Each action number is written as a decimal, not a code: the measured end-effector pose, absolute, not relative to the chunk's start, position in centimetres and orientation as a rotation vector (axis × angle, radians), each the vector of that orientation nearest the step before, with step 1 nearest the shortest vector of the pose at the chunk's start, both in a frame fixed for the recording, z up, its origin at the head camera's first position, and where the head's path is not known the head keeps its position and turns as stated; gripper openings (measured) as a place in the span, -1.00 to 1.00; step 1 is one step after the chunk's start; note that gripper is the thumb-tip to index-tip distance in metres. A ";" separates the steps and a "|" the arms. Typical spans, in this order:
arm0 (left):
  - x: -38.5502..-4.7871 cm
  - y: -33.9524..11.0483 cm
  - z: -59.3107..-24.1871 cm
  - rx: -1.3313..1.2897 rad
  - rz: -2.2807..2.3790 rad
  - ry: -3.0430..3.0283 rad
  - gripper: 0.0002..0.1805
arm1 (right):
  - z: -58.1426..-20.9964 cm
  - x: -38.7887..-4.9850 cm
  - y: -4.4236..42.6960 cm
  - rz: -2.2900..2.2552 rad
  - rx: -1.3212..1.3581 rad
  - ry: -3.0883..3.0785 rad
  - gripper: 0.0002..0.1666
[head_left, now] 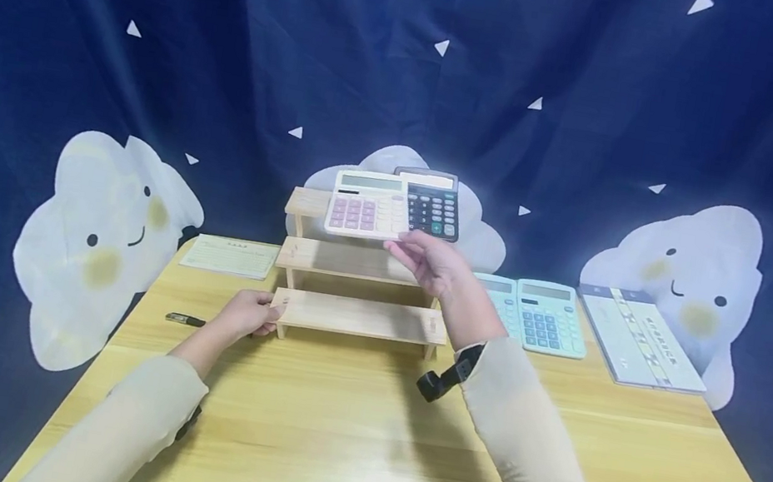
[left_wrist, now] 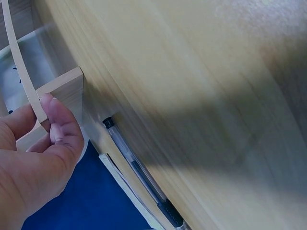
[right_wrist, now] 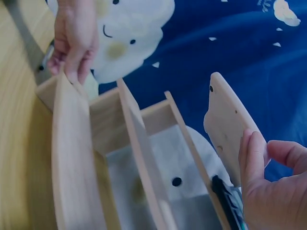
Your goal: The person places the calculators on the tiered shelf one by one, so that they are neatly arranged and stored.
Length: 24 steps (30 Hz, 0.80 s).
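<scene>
A three-tier wooden stand [head_left: 355,317] rises like steps at the middle of the table. My left hand [head_left: 244,316] pinches the left end of its lowest step, thumb and fingers round the board [left_wrist: 24,67] in the left wrist view. My right hand [head_left: 437,268] holds a white calculator with pink keys [head_left: 366,208] by its lower right corner, in front of the top tier. Seen from the right wrist, that calculator [right_wrist: 232,122] is apart from the top board. Partly behind it, a black calculator [head_left: 435,207] leans upright on the top tier.
Light blue calculators [head_left: 550,322] lie right of the stand, partly hidden by my right arm. Further right is a flat white-and-grey box or folder [head_left: 644,341]. At left lie a printed paper pad [head_left: 230,257] and a black-capped pen [left_wrist: 139,167]. A dark blue curtain [head_left: 358,34] hangs behind.
</scene>
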State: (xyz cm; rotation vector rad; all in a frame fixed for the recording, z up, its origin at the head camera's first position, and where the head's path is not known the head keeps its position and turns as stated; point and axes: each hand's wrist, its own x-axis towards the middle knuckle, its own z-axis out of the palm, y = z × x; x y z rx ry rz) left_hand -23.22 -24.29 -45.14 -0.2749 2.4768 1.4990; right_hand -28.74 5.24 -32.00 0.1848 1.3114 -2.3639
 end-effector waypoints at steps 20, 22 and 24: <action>-23.0 -23.9 -45.1 -0.297 1.504 2.444 -0.46 | -34.8 -29.4 0.5 -2.386 0.215 1.341 -0.85; -23.1 -24.0 -45.1 -0.293 1.522 2.444 -0.47 | -35.0 -29.6 0.1 -2.405 0.215 1.330 -0.85; -23.1 -24.1 -45.1 -0.298 1.540 2.442 -0.48 | -35.0 -29.6 -0.3 -2.420 0.227 1.310 -0.86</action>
